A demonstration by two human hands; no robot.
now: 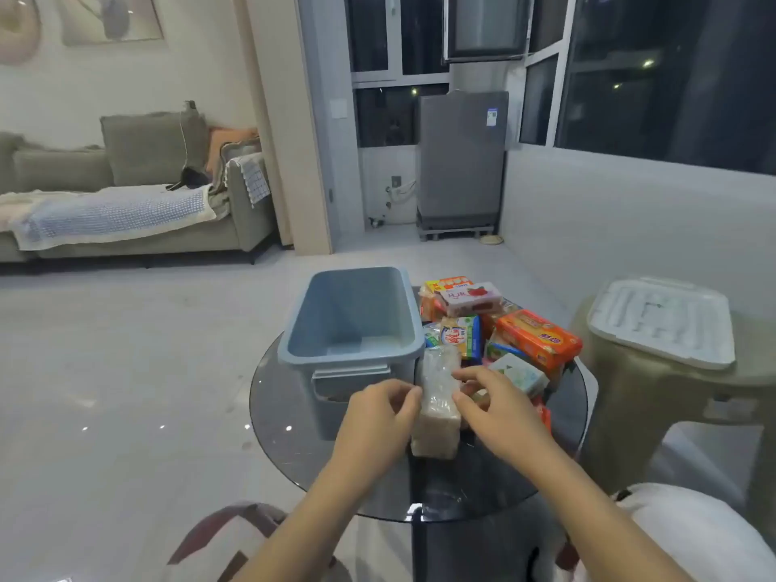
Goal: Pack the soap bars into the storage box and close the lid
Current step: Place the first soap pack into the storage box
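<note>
An open blue storage box (313, 325) stands empty on the left half of a round dark glass table (483, 485). To its right lies a pile of wrapped soap bars, among them an orange pack (539, 338), a green-yellow pack (462, 336) and a pink-white pack (474, 298). A clear-wrapped stack of pale soap bars (436, 426) lies in front of the box's right corner. My left hand (378, 417) pinches its left side and my right hand (499, 405) holds its right side. The white lid (663, 325) rests on a stool to the right.
A translucent plastic stool (630, 396) stands right of the table under the lid. My knees show at the bottom edge. A grey sofa (126, 203) stands far left, and a grey appliance (462, 161) by the windows at the back.
</note>
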